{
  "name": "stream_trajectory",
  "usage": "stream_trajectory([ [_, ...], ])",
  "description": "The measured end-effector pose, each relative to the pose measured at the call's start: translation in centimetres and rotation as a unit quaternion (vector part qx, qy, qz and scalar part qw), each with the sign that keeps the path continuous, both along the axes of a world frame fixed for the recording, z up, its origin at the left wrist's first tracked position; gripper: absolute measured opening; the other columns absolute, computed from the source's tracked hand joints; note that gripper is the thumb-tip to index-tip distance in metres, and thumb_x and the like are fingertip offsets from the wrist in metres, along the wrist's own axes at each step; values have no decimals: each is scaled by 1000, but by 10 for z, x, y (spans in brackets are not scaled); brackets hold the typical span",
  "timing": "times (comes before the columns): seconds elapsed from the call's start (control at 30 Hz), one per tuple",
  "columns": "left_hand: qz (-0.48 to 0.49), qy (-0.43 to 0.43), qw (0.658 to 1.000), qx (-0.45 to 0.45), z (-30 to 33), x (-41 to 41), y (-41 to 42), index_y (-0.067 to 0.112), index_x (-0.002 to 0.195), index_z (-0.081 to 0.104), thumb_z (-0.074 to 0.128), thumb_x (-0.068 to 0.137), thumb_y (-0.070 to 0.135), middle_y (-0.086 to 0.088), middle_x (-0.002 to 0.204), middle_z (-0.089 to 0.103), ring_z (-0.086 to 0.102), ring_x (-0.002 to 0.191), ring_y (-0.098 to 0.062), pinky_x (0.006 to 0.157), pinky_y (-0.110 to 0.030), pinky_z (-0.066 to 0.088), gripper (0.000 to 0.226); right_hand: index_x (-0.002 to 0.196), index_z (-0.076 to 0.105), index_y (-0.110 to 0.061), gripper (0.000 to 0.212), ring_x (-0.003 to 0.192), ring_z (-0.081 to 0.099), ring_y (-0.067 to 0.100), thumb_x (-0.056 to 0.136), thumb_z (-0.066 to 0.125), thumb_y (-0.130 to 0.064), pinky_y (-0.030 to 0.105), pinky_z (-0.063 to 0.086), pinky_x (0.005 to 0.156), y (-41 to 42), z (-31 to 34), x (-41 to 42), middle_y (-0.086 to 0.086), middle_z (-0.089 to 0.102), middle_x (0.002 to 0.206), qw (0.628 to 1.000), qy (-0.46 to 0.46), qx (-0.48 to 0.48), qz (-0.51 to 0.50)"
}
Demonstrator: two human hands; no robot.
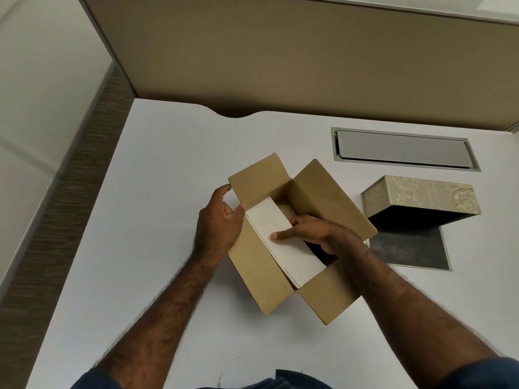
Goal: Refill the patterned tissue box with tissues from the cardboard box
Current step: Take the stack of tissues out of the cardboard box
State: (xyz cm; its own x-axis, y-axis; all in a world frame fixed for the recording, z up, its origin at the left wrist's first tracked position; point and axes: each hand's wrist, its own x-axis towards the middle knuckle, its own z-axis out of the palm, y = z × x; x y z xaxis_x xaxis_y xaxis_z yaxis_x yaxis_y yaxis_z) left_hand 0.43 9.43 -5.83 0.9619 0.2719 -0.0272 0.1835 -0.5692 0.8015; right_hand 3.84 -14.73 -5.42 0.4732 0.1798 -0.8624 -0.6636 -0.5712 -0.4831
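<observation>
An open brown cardboard box (261, 276) lies in the middle of the white desk, its flaps spread. Inside it leans a white stack of tissues (280, 237) against the left wall. My left hand (219, 223) grips the box's left wall, thumb on the rim beside the stack. My right hand (311, 231) reaches into the box, its fingers wrapped around the stack's right side and thumb pressed on top. The patterned tissue box (421, 196) stands to the right, hinged open, its dark base panel (407, 248) lying flat on the desk.
The white desk (157, 192) has a curved notch at its back edge. A grey metal cable hatch (404, 148) is set into the desk behind the patterned box. A beige partition (309, 57) rises behind the desk. Floor shows to the left.
</observation>
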Motion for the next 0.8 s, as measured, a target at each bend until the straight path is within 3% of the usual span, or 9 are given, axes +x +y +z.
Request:
stream_trajectory([
  [0.13, 0, -6, 1000, 3, -1, 0, 0, 28, 136, 56, 75, 92, 40, 12, 58, 55, 56, 53, -6, 54, -15, 39, 49, 131, 71, -8, 66, 110, 78, 31, 80, 94, -44, 48, 64, 99, -1, 0, 4, 12, 82, 119, 1000, 24, 13, 12],
  [0.3, -1, -4, 1000, 5, -2, -2, 5, 28, 135, 56, 75, 92, 41, 11, 60, 57, 58, 56, -8, 55, -16, 41, 49, 134, 67, -18, 65, 113, 78, 28, 83, 90, -51, 50, 62, 104, 3, -6, -6, 7, 80, 125, 998, -28, 48, 32],
  [0.47, 14, -2, 1000, 14, 1, -2, 14, 28, 135, 56, 74, 93, 41, 11, 60, 57, 59, 55, -8, 54, -15, 40, 48, 123, 61, -30, 69, 97, 79, 13, 71, 91, -65, 29, 62, 75, 9, -3, -10, -4, 78, 117, 993, -89, 76, 36],
  [0.67, 27, -5, 999, 17, 3, -7, 27, 28, 136, 56, 75, 92, 41, 7, 61, 58, 57, 57, -9, 57, -18, 43, 49, 114, 62, -26, 63, 95, 80, 14, 71, 92, -62, 29, 62, 76, 19, 5, -13, -5, 81, 105, 984, -138, 106, 48],
  [0.8, 45, -14, 999, 24, 5, -12, 41, 33, 133, 57, 76, 91, 40, 8, 59, 56, 57, 56, -8, 55, -20, 43, 46, 122, 63, -18, 72, 104, 80, 24, 70, 92, -59, 43, 66, 91, 24, 17, -14, 6, 81, 117, 978, -147, 147, 8],
])
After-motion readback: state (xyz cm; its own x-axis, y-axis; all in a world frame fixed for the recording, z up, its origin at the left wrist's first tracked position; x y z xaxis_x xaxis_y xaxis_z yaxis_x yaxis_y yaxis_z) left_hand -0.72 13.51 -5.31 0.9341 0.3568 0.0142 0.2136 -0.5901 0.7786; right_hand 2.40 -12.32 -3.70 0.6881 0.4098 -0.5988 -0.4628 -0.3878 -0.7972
